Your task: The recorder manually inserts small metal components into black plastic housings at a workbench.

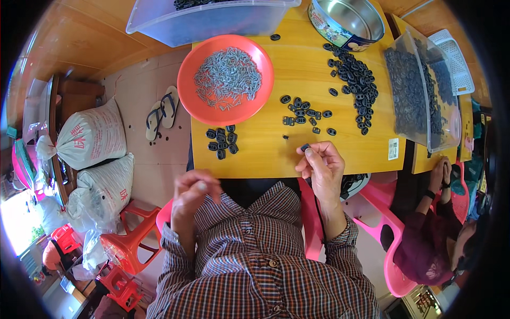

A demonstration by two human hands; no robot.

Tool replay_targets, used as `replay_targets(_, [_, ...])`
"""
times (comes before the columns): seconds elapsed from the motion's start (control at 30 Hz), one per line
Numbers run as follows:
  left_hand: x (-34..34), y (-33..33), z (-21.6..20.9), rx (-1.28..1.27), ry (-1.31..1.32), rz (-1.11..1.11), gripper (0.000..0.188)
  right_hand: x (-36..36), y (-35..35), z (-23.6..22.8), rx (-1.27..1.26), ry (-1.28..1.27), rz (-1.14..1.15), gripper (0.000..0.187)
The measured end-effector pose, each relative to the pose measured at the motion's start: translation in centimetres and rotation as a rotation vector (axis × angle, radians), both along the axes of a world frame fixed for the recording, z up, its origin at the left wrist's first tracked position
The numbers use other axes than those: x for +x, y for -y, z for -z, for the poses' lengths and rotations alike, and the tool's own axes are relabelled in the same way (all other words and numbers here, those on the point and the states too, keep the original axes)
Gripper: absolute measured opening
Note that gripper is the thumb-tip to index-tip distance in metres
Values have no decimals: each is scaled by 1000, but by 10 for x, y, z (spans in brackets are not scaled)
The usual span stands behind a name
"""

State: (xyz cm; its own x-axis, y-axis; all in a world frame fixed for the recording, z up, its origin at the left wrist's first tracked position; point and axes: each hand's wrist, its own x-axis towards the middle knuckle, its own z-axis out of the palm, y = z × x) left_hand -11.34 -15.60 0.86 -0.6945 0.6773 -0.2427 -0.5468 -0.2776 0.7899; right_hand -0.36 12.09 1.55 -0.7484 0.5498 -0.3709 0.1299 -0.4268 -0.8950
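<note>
At the table's front edge my right hand (325,169) pinches a small black oval two-hole piece (305,147) between thumb and fingertips. My left hand (194,192) hovers just off the edge, above my lap; its fingers are bent and blurred, and I cannot tell whether anything is in them. Ahead of it lies a cluster of black oval pieces (221,141). Farther right is a looser group of similar pieces (300,112), with a tiny black bit (286,137) in front. A red bowl (186,80) of small silvery metal screws or pins stands at the left.
A larger heap of black pieces (361,85) spreads below a round tin (345,40). Clear plastic bins stand at the back (212,24) and the right (419,95). Another person's hands (440,173) rest by the right-hand table. White sacks (93,133) and a red stool (130,242) sit at left.
</note>
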Motion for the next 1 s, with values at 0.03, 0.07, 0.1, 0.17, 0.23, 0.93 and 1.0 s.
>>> replay_targets(0.03, [4,16,10,-5,-1,-2,15,1,-2,3,-5,-1,-2,7])
replay_targets(0.07, [7,31,22,-75,82,-179,18,3,-5,8,-49,-30,31,10])
replay_targets(0.1, [11,46,33,-145,165,-358,21,4,-6,10,-92,-58,63,13])
replay_targets(0.17, [21,75,59,-495,72,-403,21,4,-7,11,-105,-55,73,16])
replay_targets(0.23, [29,84,78,-841,-28,-441,21,3,-9,10,-113,-56,82,20])
replay_targets(0.93, [16,100,48,-1239,-516,575,16,3,-5,11,-50,-10,34,25])
replay_targets(1.0, [19,90,50,-1341,-587,515,15,3,-7,12,-42,-24,31,24])
